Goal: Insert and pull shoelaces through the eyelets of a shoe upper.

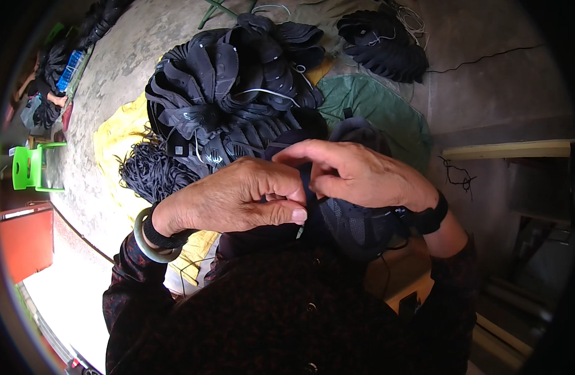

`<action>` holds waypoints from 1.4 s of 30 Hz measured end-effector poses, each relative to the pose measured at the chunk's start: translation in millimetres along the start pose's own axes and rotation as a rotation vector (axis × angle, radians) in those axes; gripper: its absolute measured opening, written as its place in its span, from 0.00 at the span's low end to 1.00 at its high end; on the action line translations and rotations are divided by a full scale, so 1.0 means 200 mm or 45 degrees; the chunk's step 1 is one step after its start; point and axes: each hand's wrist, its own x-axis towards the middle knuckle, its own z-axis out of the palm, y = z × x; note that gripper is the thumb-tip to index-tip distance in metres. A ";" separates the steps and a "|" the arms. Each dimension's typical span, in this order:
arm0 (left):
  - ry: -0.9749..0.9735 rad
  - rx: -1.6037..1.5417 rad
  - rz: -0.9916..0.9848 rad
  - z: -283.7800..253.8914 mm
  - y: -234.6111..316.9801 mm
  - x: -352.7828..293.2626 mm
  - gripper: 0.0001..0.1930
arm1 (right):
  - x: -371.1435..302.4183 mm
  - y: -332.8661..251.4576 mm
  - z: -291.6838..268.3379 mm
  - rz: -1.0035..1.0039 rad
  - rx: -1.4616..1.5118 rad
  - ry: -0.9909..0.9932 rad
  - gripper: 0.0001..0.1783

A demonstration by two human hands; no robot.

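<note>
Pinching pale tip [300, 231] in L hand [253, 195], mid-frame; can't tell hold in half-curled R hand [362, 174], nr shoe [353, 228]; might drop tip by slackening.

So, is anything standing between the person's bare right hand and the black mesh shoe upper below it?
Nothing visible does. The bare right hand borders the black mesh shoe upper directly; the bare left hand is off to the left. Whether they touch is unclear.
</note>
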 end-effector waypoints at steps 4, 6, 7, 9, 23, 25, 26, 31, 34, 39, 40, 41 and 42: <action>-0.038 -0.084 -0.006 0.01 0.03 0.02 0.11 | 0.03 0.08 0.02 -0.093 0.103 -0.135 0.31; -0.042 -0.060 -0.004 0.01 0.05 0.01 0.12 | 0.03 0.09 0.02 -0.185 0.107 -0.125 0.31; -0.042 -0.037 -0.003 0.01 0.05 0.00 0.12 | 0.02 0.06 0.00 -0.002 0.201 -0.196 0.30; -0.026 -0.049 0.003 0.01 0.03 -0.01 0.12 | -0.01 0.01 -0.04 0.186 0.296 -0.267 0.28; 0.255 0.222 -0.220 0.06 -0.24 -0.20 0.07 | -0.40 0.10 -0.33 0.449 -0.250 0.424 0.08; 0.244 0.193 -0.311 0.07 -0.27 -0.22 0.06 | -0.41 0.13 -0.30 0.436 -0.376 0.453 0.10; 0.267 0.317 -0.337 0.07 -0.29 -0.24 0.07 | -0.41 0.11 -0.29 0.455 -0.417 0.470 0.11; 0.269 0.580 -0.428 0.07 -0.35 -0.29 0.08 | -0.42 0.10 -0.27 0.494 -0.413 0.515 0.10; 0.048 0.555 -0.496 0.04 -0.32 -0.29 0.08 | -0.41 0.10 -0.24 0.477 -0.418 0.522 0.09; 0.065 0.548 -0.446 0.05 -0.24 -0.16 0.09 | -0.35 0.10 -0.16 0.441 -0.324 0.441 0.08; 0.208 0.441 -0.370 0.05 -0.21 -0.10 0.10 | -0.34 0.09 -0.15 0.424 -0.277 0.421 0.07; 0.297 0.387 -0.364 0.06 -0.16 -0.05 0.12 | -0.33 0.08 -0.13 0.407 -0.231 0.402 0.07; 0.365 0.370 -0.229 0.07 -0.15 0.02 0.15 | -0.32 0.07 -0.12 0.392 -0.263 0.392 0.07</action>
